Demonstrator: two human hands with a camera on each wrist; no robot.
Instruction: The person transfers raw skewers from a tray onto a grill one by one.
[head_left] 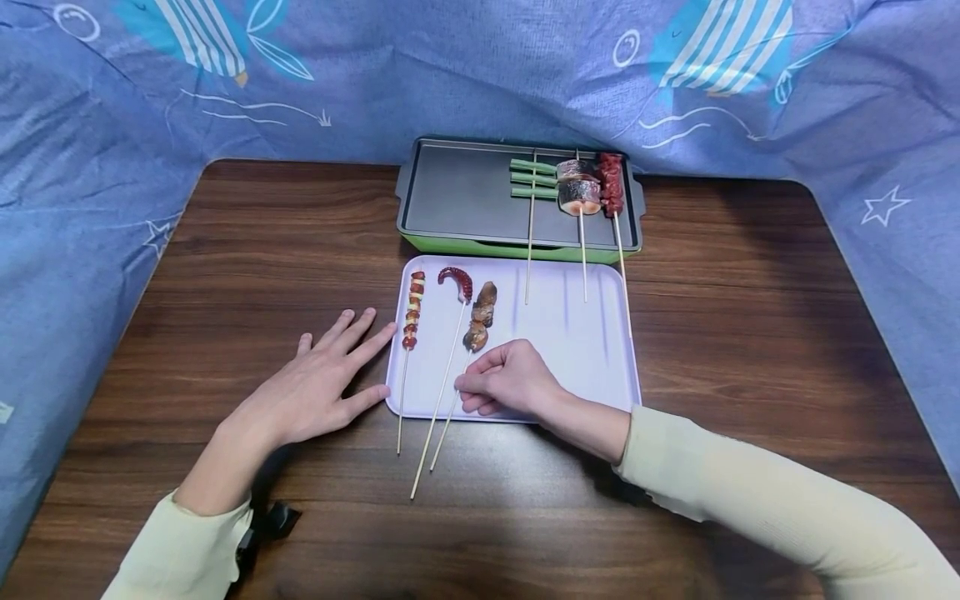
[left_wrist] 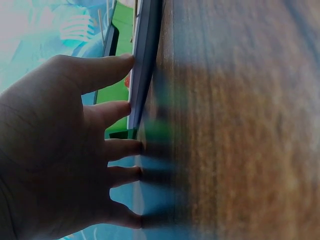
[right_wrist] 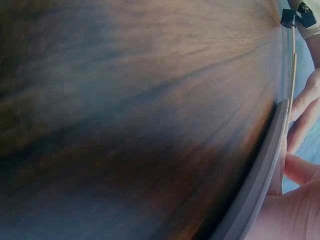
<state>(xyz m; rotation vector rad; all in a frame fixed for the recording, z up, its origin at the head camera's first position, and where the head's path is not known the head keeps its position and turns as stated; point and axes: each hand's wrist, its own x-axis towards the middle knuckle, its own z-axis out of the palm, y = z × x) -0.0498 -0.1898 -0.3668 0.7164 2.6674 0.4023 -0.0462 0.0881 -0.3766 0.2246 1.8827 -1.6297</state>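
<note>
My right hand (head_left: 513, 379) pinches the wooden stick of a brown meat skewer (head_left: 482, 315) over the lower part of a pale lilac tray (head_left: 577, 367). Left of it lies a dark red tentacle skewer (head_left: 465, 287), and beyond that a skewer of red and cream pieces (head_left: 412, 318). Their sticks reach past the tray's near edge. Fingers spread, my left hand (head_left: 311, 392) rests at the tray's left side. In the left wrist view, the left thumb (left_wrist: 107, 70) and index fingertip meet the tray's edge (left_wrist: 142, 65); the other fingertips are at the tabletop.
Behind the tray stands a green-based grill with a dark plate (head_left: 457, 196). On its right side lie a green stalk skewer (head_left: 533, 178), a fish-chunk skewer (head_left: 580, 194) and a red meat skewer (head_left: 611, 185), their sticks over the tray. A blue patterned cloth (head_left: 480, 75) hangs behind the wooden table (head_left: 750, 333).
</note>
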